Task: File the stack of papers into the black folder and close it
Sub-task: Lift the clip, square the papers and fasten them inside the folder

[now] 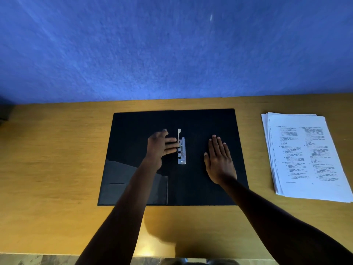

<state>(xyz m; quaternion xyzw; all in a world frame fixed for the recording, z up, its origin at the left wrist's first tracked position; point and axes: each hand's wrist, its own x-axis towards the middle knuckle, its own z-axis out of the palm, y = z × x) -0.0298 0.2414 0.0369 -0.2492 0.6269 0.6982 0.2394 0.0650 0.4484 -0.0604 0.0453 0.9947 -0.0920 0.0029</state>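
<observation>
The black folder (198, 123) lies spread open and flat on the wooden desk. A silver metal clip mechanism (181, 150) runs along its spine, with its lever sticking up toward the wall. My left hand (160, 146) hovers over the left flap, fingers apart, fingertips touching the clip's left side. My right hand (219, 159) lies flat, palm down, on the right flap and holds nothing. The stack of printed white papers (303, 155) rests on the desk to the right of the folder, apart from both hands.
The wooden desk (57, 159) butts against a blue textured wall (172, 54). An inner pocket (131, 184) sits at the lower left of the folder. A dark object (4, 113) shows at the far left edge. The desk's front edge runs along the bottom.
</observation>
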